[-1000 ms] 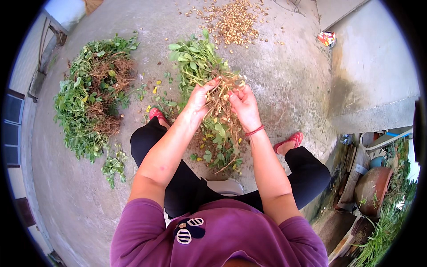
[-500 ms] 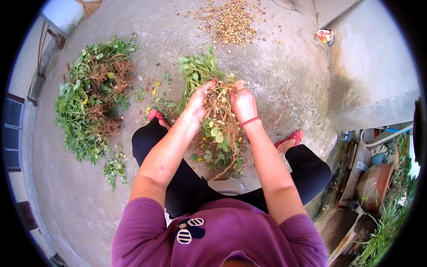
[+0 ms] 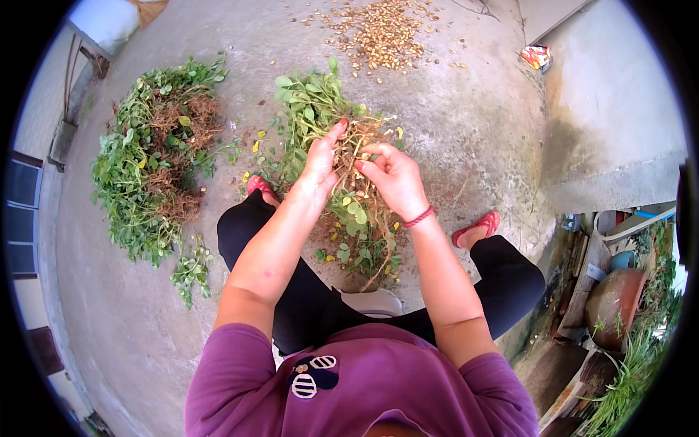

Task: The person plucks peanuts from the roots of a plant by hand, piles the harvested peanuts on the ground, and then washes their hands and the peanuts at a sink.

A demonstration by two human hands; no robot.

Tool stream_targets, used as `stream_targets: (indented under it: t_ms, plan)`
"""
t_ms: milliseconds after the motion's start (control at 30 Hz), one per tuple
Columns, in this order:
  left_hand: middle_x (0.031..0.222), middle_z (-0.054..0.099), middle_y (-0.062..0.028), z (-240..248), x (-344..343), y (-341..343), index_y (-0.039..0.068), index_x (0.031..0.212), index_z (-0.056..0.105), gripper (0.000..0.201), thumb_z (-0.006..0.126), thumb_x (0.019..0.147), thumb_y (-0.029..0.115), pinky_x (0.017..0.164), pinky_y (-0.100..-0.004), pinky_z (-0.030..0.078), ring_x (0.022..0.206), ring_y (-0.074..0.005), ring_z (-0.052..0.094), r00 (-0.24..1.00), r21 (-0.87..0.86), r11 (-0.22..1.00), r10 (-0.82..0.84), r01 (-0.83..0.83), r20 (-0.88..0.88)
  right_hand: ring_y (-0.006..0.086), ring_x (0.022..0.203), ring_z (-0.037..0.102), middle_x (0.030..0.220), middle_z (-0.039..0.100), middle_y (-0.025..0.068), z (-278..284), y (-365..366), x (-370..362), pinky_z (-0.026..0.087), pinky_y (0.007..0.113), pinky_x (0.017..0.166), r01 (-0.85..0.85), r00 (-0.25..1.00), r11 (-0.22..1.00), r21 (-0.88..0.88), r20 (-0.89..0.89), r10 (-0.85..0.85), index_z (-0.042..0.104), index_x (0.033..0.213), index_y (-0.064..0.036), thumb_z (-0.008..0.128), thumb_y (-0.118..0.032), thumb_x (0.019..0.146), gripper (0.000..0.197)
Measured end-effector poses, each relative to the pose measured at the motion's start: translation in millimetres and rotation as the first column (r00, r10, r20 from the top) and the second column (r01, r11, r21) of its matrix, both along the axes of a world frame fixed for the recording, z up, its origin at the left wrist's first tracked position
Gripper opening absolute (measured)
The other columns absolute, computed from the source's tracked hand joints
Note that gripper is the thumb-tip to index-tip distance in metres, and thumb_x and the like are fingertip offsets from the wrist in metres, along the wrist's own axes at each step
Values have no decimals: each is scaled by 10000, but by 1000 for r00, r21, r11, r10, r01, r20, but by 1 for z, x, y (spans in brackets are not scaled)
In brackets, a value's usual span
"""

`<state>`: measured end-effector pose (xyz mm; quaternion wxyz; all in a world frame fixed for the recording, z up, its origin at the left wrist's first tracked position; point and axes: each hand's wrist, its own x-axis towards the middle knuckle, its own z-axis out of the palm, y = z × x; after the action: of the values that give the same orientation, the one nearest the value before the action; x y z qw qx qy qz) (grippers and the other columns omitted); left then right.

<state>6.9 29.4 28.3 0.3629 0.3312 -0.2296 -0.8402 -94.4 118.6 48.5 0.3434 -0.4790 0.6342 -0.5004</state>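
My left hand [image 3: 322,160] is wrapped round an uprooted peanut plant [image 3: 317,102] where its stems meet the roots. Its green leaves point away from me, and the tan roots with pale pods hang toward me. At the right side of these roots [image 3: 354,142], the thumb and forefinger of my right hand [image 3: 397,178] pinch into the tangle. Whether a single pod sits between those fingertips is too small to tell. Below the hands, more leafy peanut plants [image 3: 357,233] lie on the concrete between my feet.
A big heap of peanut plants [image 3: 138,167] lies to the left. Picked peanuts [image 3: 382,36] are spread on the concrete floor [image 3: 247,80] at the far side. To the right are a crumpled red wrapper [image 3: 536,57], a wall [image 3: 619,109] and a clay pot [image 3: 611,306].
My right hand has turned and drawn slightly nearer, its fingers now pinching the roots from the right. The plant's leafy end has swung a little left and away.
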Motion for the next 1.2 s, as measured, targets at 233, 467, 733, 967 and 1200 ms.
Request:
stream_targets:
  t_ms: [233, 467, 733, 967, 1200]
  plan:
    - [852, 534, -133, -14, -13, 0, -39, 886, 485, 278, 562, 725, 174, 675, -334, 411, 744, -189, 509, 961, -66, 981, 194, -184, 199, 59, 413, 365, 485, 406, -20, -34, -10, -4, 292, 201, 381, 194, 977, 981, -25, 94, -191, 466, 691, -49, 551, -150, 731, 138]
    - [1006, 452, -129, -13, -22, 5, -38, 1013, 402, 433, 556, 726, 248, 785, -360, 320, 893, -205, 426, 942, -107, 975, 218, -196, 256, 52, 388, 313, 500, 370, -34, -111, -27, -27, 231, 188, 325, 535, 802, 844, -30, 331, -496, 404, 634, -113, 496, -171, 772, 176]
    - [1093, 415, -146, -11, -18, 0, -3, 1057, 376, 365, 448, 785, 230, 848, -410, 314, 993, -217, 406, 993, 109, 992, 46, -58, 110, 36, 411, 269, 491, 293, -47, -46, 17, -46, 196, 168, 335, 214, 457, 973, 91, 870, -182, 449, 738, -96, 457, -208, 800, 128]
    - [1135, 373, -170, -9, -18, -2, -31, 1067, 372, 407, 453, 790, 256, 900, -397, 241, 1051, -233, 345, 996, -9, 999, 38, -38, 82, 26, 385, 272, 525, 348, -56, -24, 24, -44, 190, 157, 328, 152, 730, 970, 188, 641, -239, 454, 932, -88, 485, -209, 781, 196]
    - [929, 486, -67, -27, -6, 5, 14, 1059, 355, 388, 499, 699, 19, 717, -264, 387, 818, -155, 467, 929, -501, 854, 289, -141, 231, 41, 374, 218, 486, 257, -56, -75, 41, -43, 176, 181, 311, 226, 656, 863, 451, 585, -478, 467, 1015, -112, 429, -209, 804, 235]
